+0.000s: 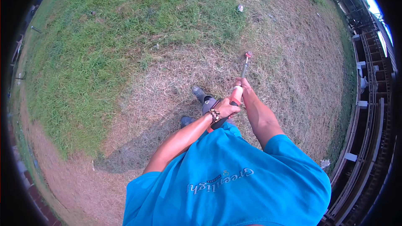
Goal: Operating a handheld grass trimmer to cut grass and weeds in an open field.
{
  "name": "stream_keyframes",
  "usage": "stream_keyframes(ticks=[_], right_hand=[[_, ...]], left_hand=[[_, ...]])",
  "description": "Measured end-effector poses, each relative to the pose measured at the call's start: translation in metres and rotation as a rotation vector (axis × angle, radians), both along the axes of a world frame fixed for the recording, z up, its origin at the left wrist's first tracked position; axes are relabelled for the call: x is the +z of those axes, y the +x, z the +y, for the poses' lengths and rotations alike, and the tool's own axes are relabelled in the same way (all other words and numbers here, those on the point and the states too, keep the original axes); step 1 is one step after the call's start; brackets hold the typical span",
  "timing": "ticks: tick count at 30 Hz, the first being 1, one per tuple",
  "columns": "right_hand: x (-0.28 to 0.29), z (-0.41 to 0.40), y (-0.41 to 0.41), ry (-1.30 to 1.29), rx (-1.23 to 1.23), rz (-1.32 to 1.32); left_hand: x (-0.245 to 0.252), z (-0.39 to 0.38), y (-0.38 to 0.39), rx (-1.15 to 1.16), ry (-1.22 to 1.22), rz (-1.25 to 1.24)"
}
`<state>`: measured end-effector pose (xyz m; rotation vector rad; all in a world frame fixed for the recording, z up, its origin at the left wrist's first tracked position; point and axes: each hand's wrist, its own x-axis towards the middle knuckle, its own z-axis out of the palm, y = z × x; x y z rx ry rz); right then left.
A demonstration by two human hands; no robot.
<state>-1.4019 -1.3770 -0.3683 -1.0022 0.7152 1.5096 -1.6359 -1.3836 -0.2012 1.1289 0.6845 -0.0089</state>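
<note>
A string trimmer, its body orange and black, slants forward from my waist over cut, dry grass. My left hand (pixel 227 109), with a beaded bracelet at the wrist, is closed around its rear handle. Farther forward, my right hand (pixel 242 83) grips the tool near the lower end of the grey shaft (pixel 244 69). The red-orange trimmer head (pixel 248 54) is at the far end of the shaft, low over the short grass. Whether its line is spinning cannot be seen.
Taller green grass (pixel 94 53) stands ahead and to the left. A crushed can (pixel 240 8) lies beyond the trimmer head. Small posts (pixel 36 29) rise at the far left. Along the right runs a long structure with rails (pixel 372 106). My dark boots (pixel 198 93) are on cut grass.
</note>
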Motion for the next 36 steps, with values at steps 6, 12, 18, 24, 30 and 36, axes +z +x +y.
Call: stream_keyframes(ticks=[6, 12, 18, 24, 30, 36], right_hand=[[0.037, 0.015, 0.032, -0.159, 0.222, -0.117], [0.053, 0.011, 0.012, -0.134, 0.323, -0.241], [0.046, 0.027, 0.001, -0.08, 0.417, -0.11], [0.048, 0.038, -0.008, -0.089, 0.499, -0.035], [0.066, 0.054, -0.013, -0.048, 0.572, -0.046], [0.073, 0.083, -0.034, -0.016, 0.682, -0.161]], left_hand=[[0.009, -0.032, 0.047, 0.207, -0.064, -0.033], [0.017, -0.046, 0.043, 0.27, -0.024, -0.052], [0.023, -0.034, 0.032, 0.324, -0.086, -0.01], [0.026, -0.032, 0.025, 0.426, -0.129, -0.02], [0.034, -0.027, 0.02, 0.463, -0.111, -0.019], [0.04, -0.019, 0.01, 0.526, -0.061, -0.064]])
